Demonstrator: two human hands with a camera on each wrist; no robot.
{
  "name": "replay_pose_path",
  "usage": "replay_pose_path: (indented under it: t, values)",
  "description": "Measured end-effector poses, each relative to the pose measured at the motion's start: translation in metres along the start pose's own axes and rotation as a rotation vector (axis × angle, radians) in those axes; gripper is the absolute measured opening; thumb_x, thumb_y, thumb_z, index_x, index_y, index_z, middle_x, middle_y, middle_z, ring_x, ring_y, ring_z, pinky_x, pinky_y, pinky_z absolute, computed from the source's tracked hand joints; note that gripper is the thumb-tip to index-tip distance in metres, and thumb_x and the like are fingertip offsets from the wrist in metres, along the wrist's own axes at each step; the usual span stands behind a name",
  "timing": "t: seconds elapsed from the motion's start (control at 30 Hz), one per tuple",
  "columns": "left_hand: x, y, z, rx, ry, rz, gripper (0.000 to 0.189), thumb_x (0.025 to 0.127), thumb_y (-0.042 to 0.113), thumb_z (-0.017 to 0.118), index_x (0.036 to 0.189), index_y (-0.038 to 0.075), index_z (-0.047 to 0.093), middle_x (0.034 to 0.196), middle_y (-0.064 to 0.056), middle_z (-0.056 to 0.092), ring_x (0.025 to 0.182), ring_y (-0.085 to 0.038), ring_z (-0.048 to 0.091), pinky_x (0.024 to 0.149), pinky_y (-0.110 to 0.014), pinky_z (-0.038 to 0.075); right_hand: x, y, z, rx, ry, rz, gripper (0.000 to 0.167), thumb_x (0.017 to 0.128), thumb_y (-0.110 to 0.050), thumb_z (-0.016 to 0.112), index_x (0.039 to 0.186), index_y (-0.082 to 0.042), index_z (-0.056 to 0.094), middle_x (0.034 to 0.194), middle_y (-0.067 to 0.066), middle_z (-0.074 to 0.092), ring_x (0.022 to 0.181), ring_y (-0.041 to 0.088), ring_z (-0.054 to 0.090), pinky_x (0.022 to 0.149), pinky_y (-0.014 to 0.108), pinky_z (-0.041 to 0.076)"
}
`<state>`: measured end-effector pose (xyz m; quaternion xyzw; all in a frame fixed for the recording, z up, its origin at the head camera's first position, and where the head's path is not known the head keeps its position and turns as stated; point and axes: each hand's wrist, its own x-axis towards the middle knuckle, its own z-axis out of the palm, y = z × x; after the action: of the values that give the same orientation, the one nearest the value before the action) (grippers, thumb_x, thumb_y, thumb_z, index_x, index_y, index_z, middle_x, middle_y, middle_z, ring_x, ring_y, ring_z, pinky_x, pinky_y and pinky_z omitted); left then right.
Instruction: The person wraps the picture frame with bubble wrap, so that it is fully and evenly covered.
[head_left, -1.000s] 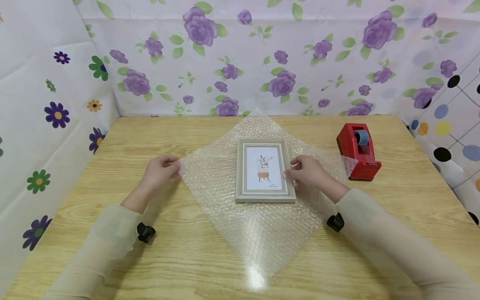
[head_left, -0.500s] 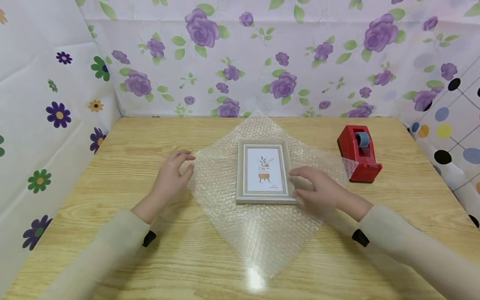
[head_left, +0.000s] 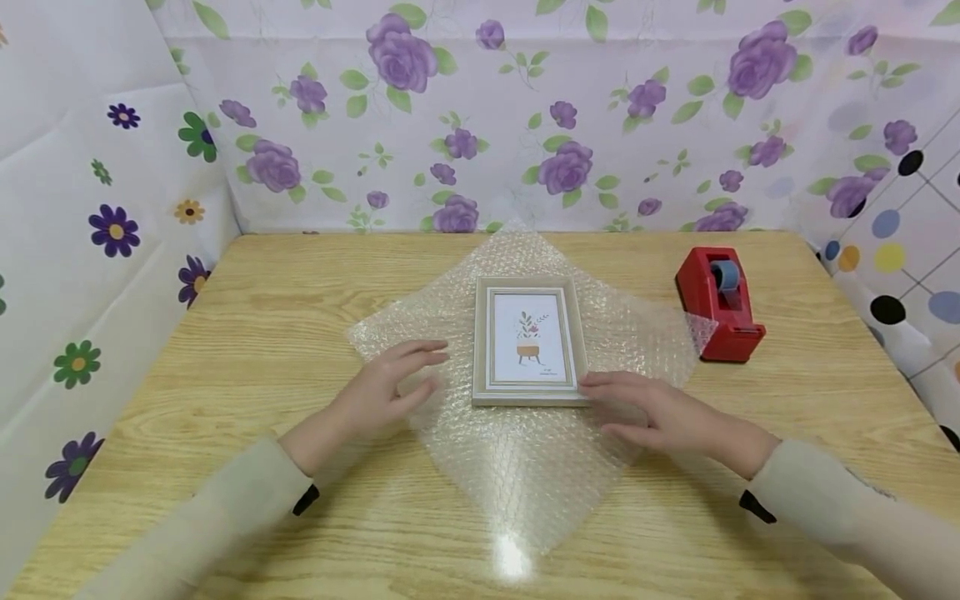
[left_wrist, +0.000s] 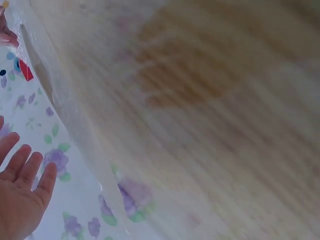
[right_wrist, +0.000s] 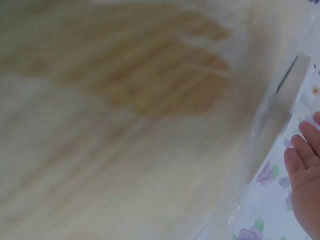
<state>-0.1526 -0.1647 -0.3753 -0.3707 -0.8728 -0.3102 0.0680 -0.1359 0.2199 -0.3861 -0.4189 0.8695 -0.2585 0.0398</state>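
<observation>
A picture frame (head_left: 528, 342) with a pale border and a plant print lies face up on a sheet of bubble wrap (head_left: 525, 475), which is spread corner-wise on the table. Over the wrap's left part hovers my left hand (head_left: 382, 387), fingers loosely extended, holding nothing. My right hand (head_left: 667, 417) is at the frame's lower right corner with fingers extended; whether the fingertips touch it I cannot tell. In the left wrist view the left hand (left_wrist: 22, 195) has its fingers spread. The right wrist view has the right hand (right_wrist: 307, 175) near the frame's edge (right_wrist: 280, 115).
A red tape dispenser (head_left: 720, 308) stands at the back right, with the wrap's right corner lying against it. The wooden table (head_left: 300, 275) runs back to a flowered cloth (head_left: 510, 117). More patterned cloth hangs at both sides.
My left hand has let go of the wrap's left corner and moved right over the wrap. My right hand has slid down from the frame's right side toward its lower corner.
</observation>
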Motion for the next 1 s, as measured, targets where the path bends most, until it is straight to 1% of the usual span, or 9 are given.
replay_pose_path:
  t: [0.2, 0.3, 0.37, 0.43, 0.5, 0.63, 0.73, 0.87, 1.0]
  values:
    - [-0.007, 0.009, 0.007, -0.033, -0.107, 0.095, 0.04, 0.088, 0.016, 0.065, 0.124, 0.002, 0.06, 0.135, -0.014, 0.054, 0.124, -0.03, 0.052, 0.104, -0.046, 0.043, -0.014, -0.002, 0.006, 0.026, -0.005, -0.024, 0.052, 0.083, -0.027, 0.073, 0.13, -0.009, 0.058, 0.137, 0.007, 0.053, 0.127, 0.023, 0.048, 0.11, 0.015, 0.03]
    - [-0.009, 0.012, 0.011, -0.049, -0.152, 0.158, 0.039, 0.087, 0.017, 0.066, 0.123, 0.002, 0.061, 0.132, -0.014, 0.057, 0.122, -0.029, 0.054, 0.103, -0.043, 0.045, -0.019, -0.001, 0.011, 0.038, 0.015, -0.058, 0.054, 0.081, -0.029, 0.075, 0.128, -0.008, 0.059, 0.135, 0.009, 0.054, 0.126, 0.021, 0.049, 0.109, 0.01, 0.026]
    - [-0.011, 0.014, 0.015, -0.058, -0.171, 0.202, 0.039, 0.086, 0.016, 0.066, 0.121, 0.001, 0.061, 0.129, -0.015, 0.058, 0.12, -0.028, 0.055, 0.103, -0.042, 0.046, -0.021, -0.001, 0.014, 0.017, 0.041, -0.095, 0.055, 0.079, -0.031, 0.076, 0.126, -0.008, 0.06, 0.132, 0.01, 0.056, 0.124, 0.021, 0.05, 0.109, 0.008, 0.024]
    - [-0.012, 0.017, 0.018, -0.064, -0.188, 0.233, 0.039, 0.084, 0.016, 0.068, 0.12, 0.001, 0.062, 0.127, -0.014, 0.06, 0.117, -0.027, 0.057, 0.102, -0.04, 0.047, -0.023, -0.002, 0.016, 0.009, 0.054, -0.117, 0.054, 0.078, -0.032, 0.077, 0.124, -0.008, 0.062, 0.13, 0.01, 0.056, 0.122, 0.02, 0.05, 0.108, 0.008, 0.025]
    - [-0.014, 0.019, 0.02, -0.059, -0.207, 0.257, 0.041, 0.083, 0.018, 0.07, 0.119, 0.001, 0.062, 0.125, -0.013, 0.061, 0.116, -0.026, 0.058, 0.101, -0.038, 0.048, -0.026, -0.004, 0.017, 0.017, 0.045, -0.114, 0.056, 0.076, -0.035, 0.078, 0.123, -0.01, 0.062, 0.129, 0.008, 0.057, 0.12, 0.018, 0.051, 0.107, 0.01, 0.031]
    - [-0.015, 0.023, 0.022, -0.031, -0.255, 0.281, 0.047, 0.079, 0.027, 0.075, 0.118, 0.003, 0.063, 0.123, -0.01, 0.062, 0.115, -0.023, 0.059, 0.1, -0.036, 0.048, -0.03, -0.009, 0.017, 0.081, -0.018, -0.063, 0.061, 0.073, -0.04, 0.079, 0.125, -0.013, 0.061, 0.128, 0.005, 0.057, 0.118, 0.016, 0.052, 0.101, 0.018, 0.043]
    - [-0.015, 0.025, 0.022, -0.011, -0.293, 0.283, 0.055, 0.076, 0.035, 0.077, 0.119, 0.005, 0.063, 0.123, -0.009, 0.062, 0.115, -0.022, 0.059, 0.101, -0.035, 0.048, -0.03, -0.01, 0.019, 0.107, -0.053, -0.052, 0.062, 0.073, -0.04, 0.078, 0.125, -0.014, 0.06, 0.129, 0.004, 0.056, 0.117, 0.016, 0.052, 0.099, 0.022, 0.047]
    - [-0.015, 0.027, 0.023, -0.003, -0.338, 0.269, 0.061, 0.072, 0.038, 0.08, 0.121, 0.006, 0.062, 0.123, -0.007, 0.062, 0.114, -0.021, 0.059, 0.1, -0.033, 0.048, -0.029, -0.01, 0.021, 0.101, -0.076, -0.055, 0.054, 0.077, -0.031, 0.078, 0.126, -0.017, 0.06, 0.128, 0.002, 0.055, 0.117, 0.015, 0.052, 0.098, 0.024, 0.048]
    - [-0.014, 0.027, 0.024, 0.021, -0.357, 0.27, 0.054, 0.073, 0.033, 0.08, 0.117, 0.008, 0.064, 0.119, -0.005, 0.063, 0.111, -0.018, 0.059, 0.099, -0.031, 0.048, -0.028, -0.009, 0.023, 0.094, -0.078, -0.057, 0.049, 0.079, -0.019, 0.077, 0.125, -0.019, 0.06, 0.126, -0.002, 0.056, 0.114, 0.013, 0.053, 0.095, 0.026, 0.051]
